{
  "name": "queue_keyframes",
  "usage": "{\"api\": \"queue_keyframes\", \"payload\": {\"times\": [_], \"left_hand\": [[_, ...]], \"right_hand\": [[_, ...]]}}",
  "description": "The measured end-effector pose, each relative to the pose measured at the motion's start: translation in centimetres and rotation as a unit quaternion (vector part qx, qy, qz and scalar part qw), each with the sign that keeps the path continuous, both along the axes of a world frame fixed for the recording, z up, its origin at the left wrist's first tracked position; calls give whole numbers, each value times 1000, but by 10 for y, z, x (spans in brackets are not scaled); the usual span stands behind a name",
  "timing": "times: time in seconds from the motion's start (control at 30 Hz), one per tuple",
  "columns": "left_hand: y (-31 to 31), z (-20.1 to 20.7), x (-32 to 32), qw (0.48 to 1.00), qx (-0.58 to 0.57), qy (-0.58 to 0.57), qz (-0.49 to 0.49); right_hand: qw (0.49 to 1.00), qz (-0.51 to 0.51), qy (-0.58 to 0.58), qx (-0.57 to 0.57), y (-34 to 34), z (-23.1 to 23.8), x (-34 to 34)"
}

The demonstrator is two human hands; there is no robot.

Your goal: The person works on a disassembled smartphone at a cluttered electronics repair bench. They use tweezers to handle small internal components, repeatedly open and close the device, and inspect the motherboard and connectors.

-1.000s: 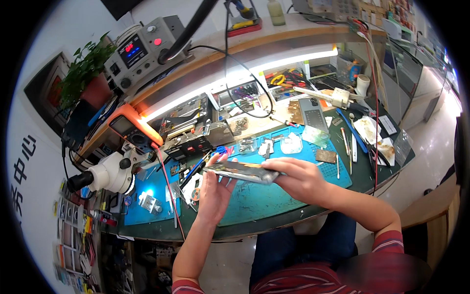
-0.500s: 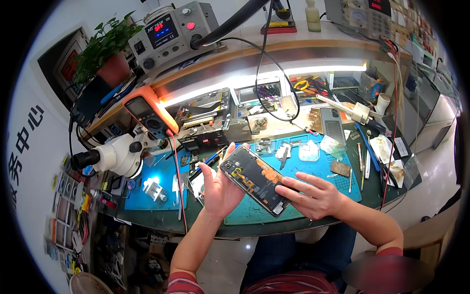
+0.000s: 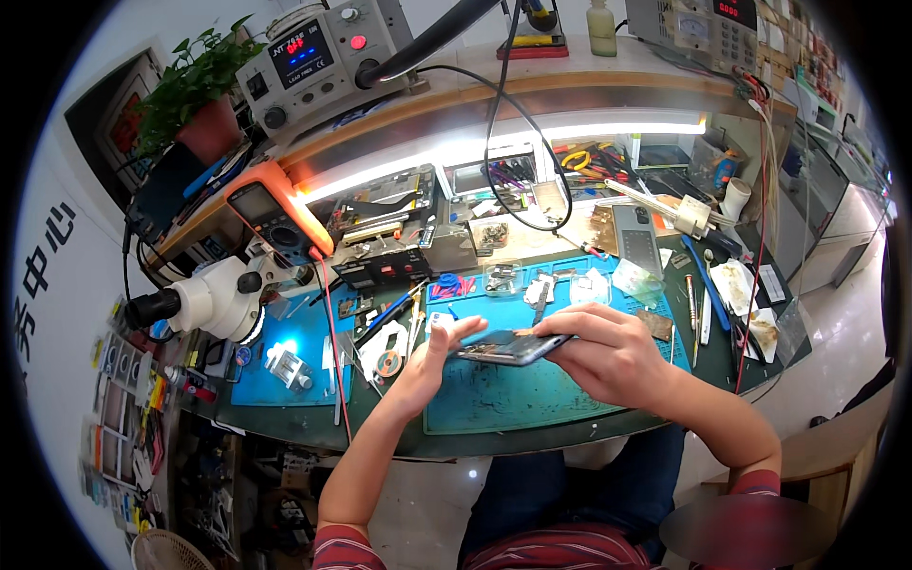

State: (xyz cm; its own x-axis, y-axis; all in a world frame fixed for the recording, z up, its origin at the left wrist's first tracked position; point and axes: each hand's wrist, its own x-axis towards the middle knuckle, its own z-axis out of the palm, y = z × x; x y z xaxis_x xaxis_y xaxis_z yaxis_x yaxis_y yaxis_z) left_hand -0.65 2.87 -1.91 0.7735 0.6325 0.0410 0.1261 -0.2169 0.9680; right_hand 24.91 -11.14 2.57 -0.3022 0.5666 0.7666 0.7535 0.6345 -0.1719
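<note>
Head view: one phone (image 3: 508, 348) is held above the middle of the table (image 3: 294, 421), near the centre of the frame, tilted so that it is seen nearly edge-on. Two hands are at it. The right hand (image 3: 613, 356) is closed on its right end, fingers over the top and thumb not clearly visible. The left hand (image 3: 429, 369) is wide, fingers stretched out at the phone's left end; whether it bears any of the weight, I cannot tell.

Two mats lie below: one teal mat (image 3: 513, 404) under the hands and one blue mat (image 3: 255, 380) at the left, with one jar (image 3: 288, 369) on it. One tape roll (image 3: 388, 363) lies just left of the left hand. Beyond the hands stand two clear boxes (image 3: 501, 278), and a second, grey phone (image 3: 638, 239) lies right of centre.

One blue tool (image 3: 705, 275) lies toward the right. One microscope (image 3: 204, 302) and one orange multimeter (image 3: 275, 217) stand at the left. Two instruments (image 3: 309, 59) sit at the top of the frame, upper left and upper right, with one bottle (image 3: 601, 30) between them.
</note>
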Motion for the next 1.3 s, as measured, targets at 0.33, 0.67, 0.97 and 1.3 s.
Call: {"api": "queue_keyframes", "payload": {"times": [0.33, 0.67, 0.97, 1.3], "left_hand": [[-20, 25, 30, 937, 325, -118, 57], [-15, 26, 46, 968, 164, -155, 109], [-23, 26, 45, 958, 232, -133, 104], [-23, 25, 46, 954, 242, -147, 95]], "right_hand": [[996, 0, 75, -50, 9, 17, -12], [976, -87, 199, -13, 30, 22, 0], [986, -54, 158, -5, 24, 12, 11], [990, -54, 121, 54, 28, 4, 8]]}}
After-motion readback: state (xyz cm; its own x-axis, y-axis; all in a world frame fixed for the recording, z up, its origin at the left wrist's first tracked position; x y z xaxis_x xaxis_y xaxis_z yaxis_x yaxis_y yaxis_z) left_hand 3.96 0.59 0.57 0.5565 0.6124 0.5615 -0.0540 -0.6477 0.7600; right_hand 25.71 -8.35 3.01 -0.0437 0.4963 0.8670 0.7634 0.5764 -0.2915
